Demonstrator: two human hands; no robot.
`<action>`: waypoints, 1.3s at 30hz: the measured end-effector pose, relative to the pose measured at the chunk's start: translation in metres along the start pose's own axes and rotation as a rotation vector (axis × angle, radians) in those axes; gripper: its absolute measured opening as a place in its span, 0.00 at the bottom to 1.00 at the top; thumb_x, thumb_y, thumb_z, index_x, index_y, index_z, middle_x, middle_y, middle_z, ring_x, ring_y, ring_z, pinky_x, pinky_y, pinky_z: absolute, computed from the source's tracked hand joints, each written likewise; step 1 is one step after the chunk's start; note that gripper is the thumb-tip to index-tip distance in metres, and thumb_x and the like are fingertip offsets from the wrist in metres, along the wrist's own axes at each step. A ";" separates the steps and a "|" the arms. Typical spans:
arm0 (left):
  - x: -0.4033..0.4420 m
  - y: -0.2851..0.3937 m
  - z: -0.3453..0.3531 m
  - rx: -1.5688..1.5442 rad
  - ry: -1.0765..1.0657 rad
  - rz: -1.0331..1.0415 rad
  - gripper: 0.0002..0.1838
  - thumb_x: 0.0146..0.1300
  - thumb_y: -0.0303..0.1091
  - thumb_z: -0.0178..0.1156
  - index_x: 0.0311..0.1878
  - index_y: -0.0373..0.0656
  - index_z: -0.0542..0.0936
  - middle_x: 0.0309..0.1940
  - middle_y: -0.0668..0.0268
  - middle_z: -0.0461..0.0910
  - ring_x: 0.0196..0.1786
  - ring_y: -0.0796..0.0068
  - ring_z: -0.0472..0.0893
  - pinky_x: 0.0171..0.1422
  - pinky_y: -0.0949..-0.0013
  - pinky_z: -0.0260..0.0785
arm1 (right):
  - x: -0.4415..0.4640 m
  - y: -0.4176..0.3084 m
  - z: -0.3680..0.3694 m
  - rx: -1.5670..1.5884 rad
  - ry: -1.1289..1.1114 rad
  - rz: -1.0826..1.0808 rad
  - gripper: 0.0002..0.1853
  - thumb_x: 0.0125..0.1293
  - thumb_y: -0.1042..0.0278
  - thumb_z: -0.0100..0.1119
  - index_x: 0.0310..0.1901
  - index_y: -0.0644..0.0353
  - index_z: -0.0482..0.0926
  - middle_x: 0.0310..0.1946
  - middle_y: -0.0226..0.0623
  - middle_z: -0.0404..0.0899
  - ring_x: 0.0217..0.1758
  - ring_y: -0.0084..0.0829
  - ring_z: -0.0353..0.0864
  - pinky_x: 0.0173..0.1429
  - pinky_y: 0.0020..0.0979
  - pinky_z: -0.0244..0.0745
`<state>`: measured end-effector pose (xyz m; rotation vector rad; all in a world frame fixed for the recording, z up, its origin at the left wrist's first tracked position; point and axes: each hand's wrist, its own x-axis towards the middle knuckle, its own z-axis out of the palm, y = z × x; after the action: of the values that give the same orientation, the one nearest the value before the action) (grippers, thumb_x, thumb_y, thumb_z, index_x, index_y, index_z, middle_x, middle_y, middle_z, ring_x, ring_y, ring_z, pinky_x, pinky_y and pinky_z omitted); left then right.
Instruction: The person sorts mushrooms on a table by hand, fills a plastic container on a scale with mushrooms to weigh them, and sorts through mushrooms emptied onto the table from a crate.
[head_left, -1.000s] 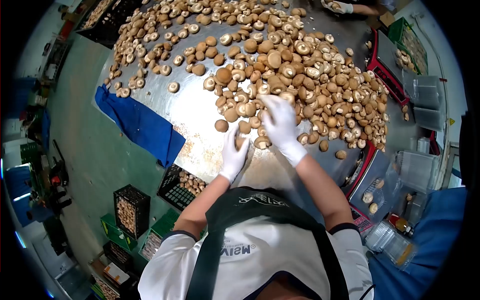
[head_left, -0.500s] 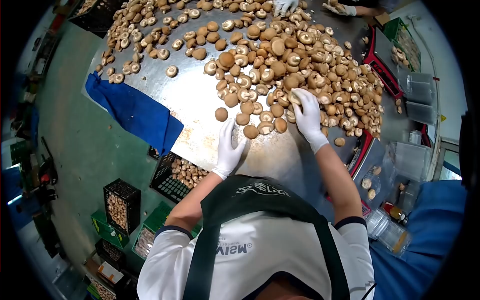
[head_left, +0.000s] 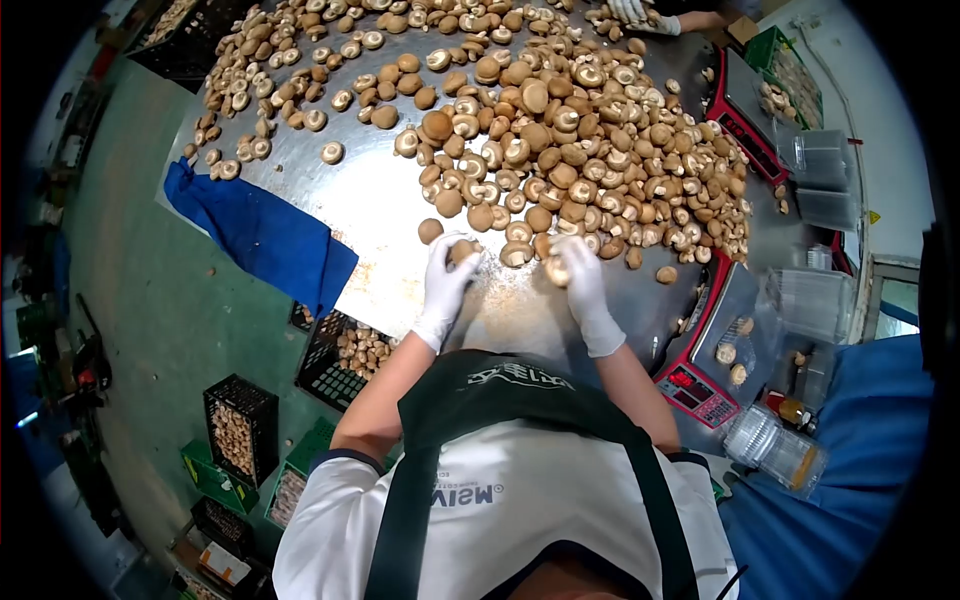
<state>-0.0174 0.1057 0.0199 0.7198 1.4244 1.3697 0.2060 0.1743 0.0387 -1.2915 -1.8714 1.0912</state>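
Both my hands wear white gloves at the near edge of a large mushroom pile (head_left: 600, 150) on the metal table (head_left: 375, 215). My left hand (head_left: 445, 285) has its fingers around a brown mushroom (head_left: 463, 252). To its right, my right hand (head_left: 582, 282) holds a mushroom (head_left: 557, 270) with a pale underside between thumb and fingers. Several loose mushrooms lie between and just beyond the hands, among them one with its stem showing (head_left: 516, 253).
A blue cloth (head_left: 265, 235) hangs over the table's left edge. Black crate with mushrooms (head_left: 335, 375) below it. Red scales (head_left: 700, 385) and clear plastic boxes (head_left: 815, 300) stand at the right. Another person's gloved hands (head_left: 640, 15) are at the far side.
My right hand has come back from the pile toward my left with a mushroom. My left hand has closed around a mushroom. The other person's gloved hand has moved right.
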 end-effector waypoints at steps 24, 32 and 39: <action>-0.031 0.028 0.014 -1.023 -0.269 -0.678 0.29 0.72 0.64 0.46 0.61 0.50 0.71 0.63 0.57 0.72 0.68 0.55 0.70 0.73 0.41 0.58 | -0.022 -0.042 0.015 0.888 -0.272 0.358 0.28 0.73 0.63 0.53 0.71 0.63 0.65 0.60 0.39 0.76 0.60 0.28 0.77 0.67 0.31 0.70; -0.040 0.037 0.067 -0.204 -0.459 -0.731 0.39 0.70 0.73 0.36 0.70 0.53 0.68 0.61 0.64 0.76 0.60 0.66 0.77 0.66 0.53 0.68 | -0.055 -0.041 0.006 0.585 -0.050 0.477 0.40 0.63 0.58 0.68 0.75 0.51 0.61 0.53 0.42 0.78 0.56 0.36 0.79 0.59 0.33 0.76; -0.028 0.058 0.090 -0.908 -0.655 -0.992 0.39 0.71 0.69 0.43 0.68 0.44 0.67 0.61 0.53 0.75 0.62 0.52 0.76 0.62 0.44 0.73 | -0.078 -0.007 -0.052 1.787 -0.007 0.370 0.33 0.79 0.42 0.38 0.69 0.64 0.64 0.53 0.43 0.76 0.55 0.35 0.79 0.62 0.36 0.74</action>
<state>0.0623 0.1237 0.0945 -0.1727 0.3786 0.7097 0.2726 0.1145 0.0670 -0.4225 -0.0865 2.0586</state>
